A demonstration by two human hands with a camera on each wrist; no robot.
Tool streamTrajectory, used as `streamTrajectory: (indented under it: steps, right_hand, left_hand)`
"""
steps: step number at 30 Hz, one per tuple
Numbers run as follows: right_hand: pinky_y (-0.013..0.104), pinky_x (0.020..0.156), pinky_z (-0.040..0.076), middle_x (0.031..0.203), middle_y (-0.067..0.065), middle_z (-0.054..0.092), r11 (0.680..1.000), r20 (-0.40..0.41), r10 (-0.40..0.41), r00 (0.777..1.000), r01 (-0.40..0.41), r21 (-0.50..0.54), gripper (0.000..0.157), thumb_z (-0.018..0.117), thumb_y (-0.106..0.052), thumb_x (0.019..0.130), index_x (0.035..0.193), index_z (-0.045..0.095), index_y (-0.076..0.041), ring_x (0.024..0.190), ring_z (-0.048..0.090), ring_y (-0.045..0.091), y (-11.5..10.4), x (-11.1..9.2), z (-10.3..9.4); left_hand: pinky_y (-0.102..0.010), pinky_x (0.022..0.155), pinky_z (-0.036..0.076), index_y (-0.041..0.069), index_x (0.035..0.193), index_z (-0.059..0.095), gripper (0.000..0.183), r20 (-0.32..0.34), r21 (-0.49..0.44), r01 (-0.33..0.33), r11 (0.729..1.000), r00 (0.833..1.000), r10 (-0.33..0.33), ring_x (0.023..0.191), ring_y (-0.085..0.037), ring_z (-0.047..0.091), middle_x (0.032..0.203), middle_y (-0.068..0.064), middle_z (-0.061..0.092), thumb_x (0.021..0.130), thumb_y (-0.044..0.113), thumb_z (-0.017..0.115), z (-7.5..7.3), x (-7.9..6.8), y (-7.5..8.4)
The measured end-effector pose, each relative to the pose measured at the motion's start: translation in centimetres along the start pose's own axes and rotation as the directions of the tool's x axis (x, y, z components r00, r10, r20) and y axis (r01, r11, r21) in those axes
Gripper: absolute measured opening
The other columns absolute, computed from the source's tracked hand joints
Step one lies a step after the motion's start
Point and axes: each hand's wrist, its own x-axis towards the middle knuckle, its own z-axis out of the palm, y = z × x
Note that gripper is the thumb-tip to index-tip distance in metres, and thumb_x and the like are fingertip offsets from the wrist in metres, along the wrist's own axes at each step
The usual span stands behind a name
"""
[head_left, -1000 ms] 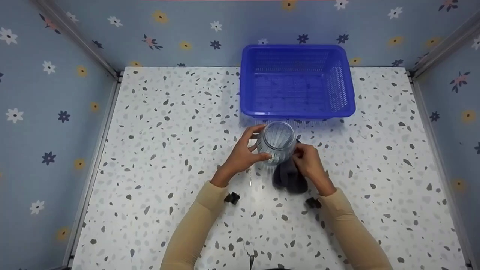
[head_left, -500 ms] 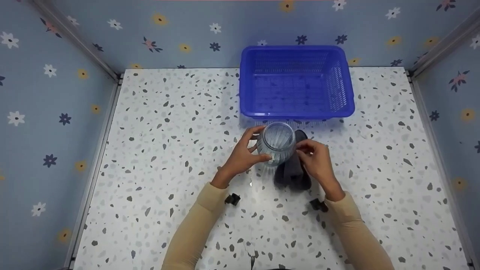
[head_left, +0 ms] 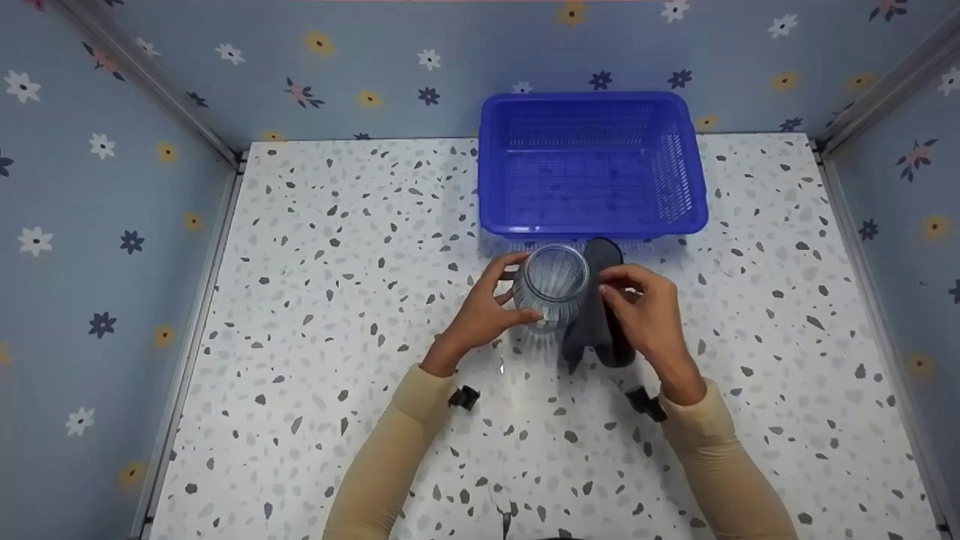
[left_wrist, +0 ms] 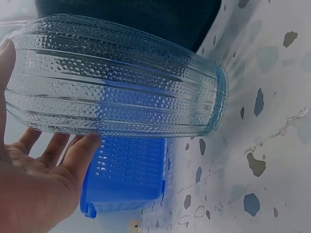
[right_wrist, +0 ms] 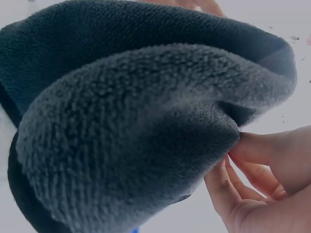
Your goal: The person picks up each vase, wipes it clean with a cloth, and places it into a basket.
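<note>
A clear ribbed glass jar [head_left: 559, 304] with a round open mouth stands on the table, in front of the basket. My left hand [head_left: 487, 304] grips its left side, thumb at the front and fingers behind. In the left wrist view the jar [left_wrist: 116, 77] shows dimpled glass and its base on the tabletop. Just right of the jar, my right hand [head_left: 645, 307] pinches a dark grey fleecy cloth [head_left: 596, 322] between thumb and fingers. The right wrist view shows the cloth [right_wrist: 116, 131] folded over, with the fingertips at its edge.
A blue plastic basket [head_left: 592, 229] with perforated walls stands behind the jar, near the back wall. Flower-patterned panels [head_left: 390, 67] enclose the speckled table [head_left: 360, 225] at the back and sides. Small black clips [head_left: 465, 397] show beside both wrists.
My right hand has moved right and away from me, drawing the cloth along the jar's right side, so more of it shows. The left hand and jar have stayed in place.
</note>
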Motion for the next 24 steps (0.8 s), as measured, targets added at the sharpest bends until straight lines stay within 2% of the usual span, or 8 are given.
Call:
streamTrajectory:
  steps: [6,11,19,24]
  right_hand:
    - [0.013,0.079,0.058,0.101,0.023,0.075,1.000,0.035,0.009,0.999,-0.009,0.002,0.015,0.074,0.013,0.092,0.106,0.077,0.009,0.086,0.066,0.000,-1.2,0.0,-0.3]
    - [0.015,0.079,0.058,0.102,0.021,0.075,0.999,0.054,-0.011,0.999,0.013,-0.034,0.016,0.074,0.013,0.091,0.106,0.077,0.008,0.088,0.065,0.000,-1.3,0.1,-0.4]
    - [0.016,0.078,0.058,0.099,0.020,0.075,0.997,0.044,-0.037,0.998,0.039,-0.068,0.012,0.074,0.014,0.090,0.101,0.076,0.008,0.089,0.068,0.009,-0.8,0.3,-0.3]
    - [0.013,0.073,0.056,0.097,0.021,0.074,0.998,0.056,-0.004,0.998,0.007,-0.059,0.011,0.071,0.017,0.090,0.099,0.074,0.010,0.088,0.069,0.012,0.9,0.3,-0.1]
  left_hand:
    - [-0.041,0.119,0.044,0.013,0.159,0.043,0.089,0.008,0.007,0.009,1.000,1.000,-0.010,0.134,-0.028,0.047,0.157,-0.011,0.043,0.084,0.012,0.091,-0.1,0.0,0.0]
    - [-0.042,0.119,0.044,0.011,0.158,0.044,0.089,-0.005,0.008,0.009,1.000,1.000,-0.009,0.133,-0.028,0.047,0.157,-0.011,0.044,0.082,0.011,0.091,-0.1,0.1,0.0]
    - [-0.044,0.118,0.045,0.010,0.158,0.044,0.090,-0.011,0.007,0.006,1.000,1.000,-0.005,0.133,-0.028,0.047,0.155,-0.012,0.046,0.081,0.010,0.091,0.1,0.2,0.0]
    - [-0.045,0.119,0.044,0.010,0.158,0.044,0.090,-0.009,0.004,0.002,1.000,1.000,-0.001,0.133,-0.029,0.047,0.155,-0.013,0.046,0.081,0.012,0.092,0.1,0.2,-0.3]
